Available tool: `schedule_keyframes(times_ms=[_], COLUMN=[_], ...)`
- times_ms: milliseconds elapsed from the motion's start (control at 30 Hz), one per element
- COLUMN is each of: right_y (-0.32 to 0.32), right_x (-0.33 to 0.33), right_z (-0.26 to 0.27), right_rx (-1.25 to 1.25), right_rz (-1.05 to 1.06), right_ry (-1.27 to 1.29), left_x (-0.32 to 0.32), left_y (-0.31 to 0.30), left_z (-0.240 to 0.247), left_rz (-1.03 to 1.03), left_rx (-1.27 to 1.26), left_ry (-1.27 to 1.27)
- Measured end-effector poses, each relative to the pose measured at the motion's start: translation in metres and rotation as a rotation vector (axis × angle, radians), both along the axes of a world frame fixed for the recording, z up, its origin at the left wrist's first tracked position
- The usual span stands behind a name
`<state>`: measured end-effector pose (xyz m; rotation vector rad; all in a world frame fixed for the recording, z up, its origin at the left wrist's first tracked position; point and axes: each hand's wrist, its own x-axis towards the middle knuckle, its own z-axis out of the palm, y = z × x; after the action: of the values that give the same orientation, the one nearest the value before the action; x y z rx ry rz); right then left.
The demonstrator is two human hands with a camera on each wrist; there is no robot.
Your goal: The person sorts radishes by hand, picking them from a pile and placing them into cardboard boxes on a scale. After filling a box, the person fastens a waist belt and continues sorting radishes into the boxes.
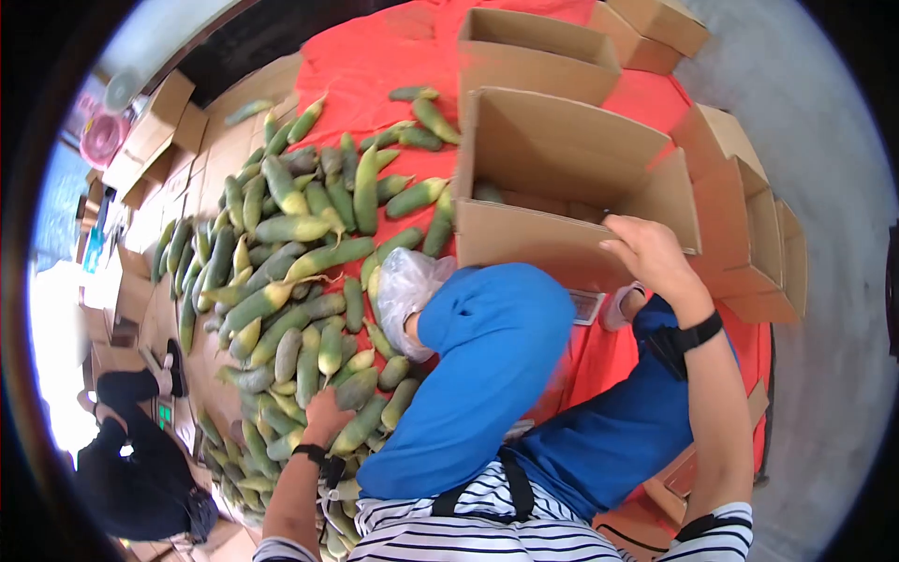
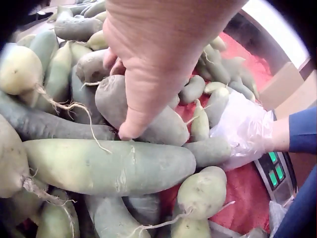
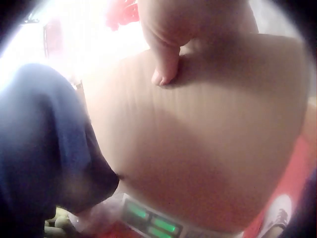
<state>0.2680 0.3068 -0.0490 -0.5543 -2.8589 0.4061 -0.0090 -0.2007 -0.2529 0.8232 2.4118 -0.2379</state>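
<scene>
My left hand [image 1: 326, 418] reaches into a big pile of green radishes [image 1: 309, 281], its fingers around a dark green radish [image 1: 357, 388]. In the left wrist view that radish [image 2: 161, 124] lies under the palm and the thumb of my hand [image 2: 153, 64] presses its side. My right hand [image 1: 653, 255] grips the near top edge of an open cardboard box [image 1: 534, 236]; in the right wrist view the thumb of the hand [image 3: 173, 29] lies against the box's outer wall [image 3: 198, 134]. Inside the box, partly in shadow, a radish [image 1: 488, 192] shows.
More open boxes [image 1: 538, 70] stand behind and to the right on red sheeting [image 1: 375, 61]. A scale with green digits [image 3: 156, 222] is beneath the box. My bent knee and a plastic-covered foot [image 1: 408, 290] lie between pile and box. Another person [image 1: 140, 478] is at the lower left.
</scene>
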Motion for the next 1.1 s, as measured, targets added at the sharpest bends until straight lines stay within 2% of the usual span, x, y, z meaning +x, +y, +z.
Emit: schedule_keyframes(times_ms=[33, 100, 133, 200, 233, 267, 333, 467, 533, 600, 733, 767, 833, 867, 900, 933, 967, 1100], right_y=[-0.001, -0.004, -0.004, -0.001, 0.001, 0.003, 0.003, -0.002, -0.005, -0.006, -0.008, -0.008, -0.005, -0.004, -0.004, -0.003, -0.004, -0.004], right_x=[-0.001, -0.005, -0.007, -0.007, -0.006, -0.006, -0.005, -0.009, -0.007, -0.006, -0.006, -0.005, -0.007, -0.007, -0.006, -0.005, -0.006, -0.005], right_z=[-0.001, -0.002, -0.003, -0.004, -0.006, -0.009, -0.007, -0.003, -0.002, -0.007, -0.008, -0.006, -0.006, -0.007, -0.007, -0.006, -0.004, -0.007], right_rx=[0.006, -0.028, -0.025, -0.035, -0.034, -0.025, -0.013, -0.038, -0.023, -0.034, -0.076, -0.101, -0.093, -0.085, -0.088, -0.099, -0.110, -0.023], right_rz=[-0.025, -0.015, -0.037, -0.018, -0.044, -0.022, -0.014, -0.036, -0.029, -0.036, -0.048, -0.050, -0.052, -0.043, -0.043, -0.052, -0.052, -0.004], right_ry=[0.006, 0.046, 0.057, 0.002, 0.010, 0.000, -0.005, -0.093, -0.066, -0.048, -0.065, -0.039, -0.057, -0.075, -0.074, -0.077, -0.080, -0.125], left_x=[-0.001, -0.008, -0.008, -0.003, -0.004, -0.007, -0.004, 0.010, 0.009, 0.030, 0.047, 0.050, 0.055, 0.056, 0.056, 0.056, 0.045, 0.022], left_y=[-0.002, 0.000, 0.013, 0.037, 0.042, 0.049, 0.074, 0.144, 0.182, 0.235, 0.329, 0.347, 0.376, 0.386, 0.395, 0.399, 0.397, 0.351], left_z=[0.000, 0.005, 0.022, 0.055, 0.059, 0.066, 0.114, 0.210, 0.237, 0.264, 0.271, 0.267, 0.255, 0.251, 0.248, 0.242, 0.224, 0.234], left_rz=[-0.025, 0.154, 0.130, 0.584, 0.652, 0.627, 0.449, 0.152, -0.056, -0.113, -0.440, -0.449, -0.566, -0.570, -0.507, -0.437, -0.506, -0.467], left_rx=[0.006, 0.190, 0.191, 0.309, 0.431, 0.429, 0.789, 0.970, 1.087, 1.139, 1.122, 1.121, 0.951, 0.947, 0.878, 0.811, 0.969, 1.112], left_ry=[0.006, -0.154, -0.145, -0.431, -0.423, -0.421, -0.328, -0.059, -0.006, 0.077, 0.037, 0.032, -0.023, -0.025, -0.151, -0.275, -0.273, -0.179])
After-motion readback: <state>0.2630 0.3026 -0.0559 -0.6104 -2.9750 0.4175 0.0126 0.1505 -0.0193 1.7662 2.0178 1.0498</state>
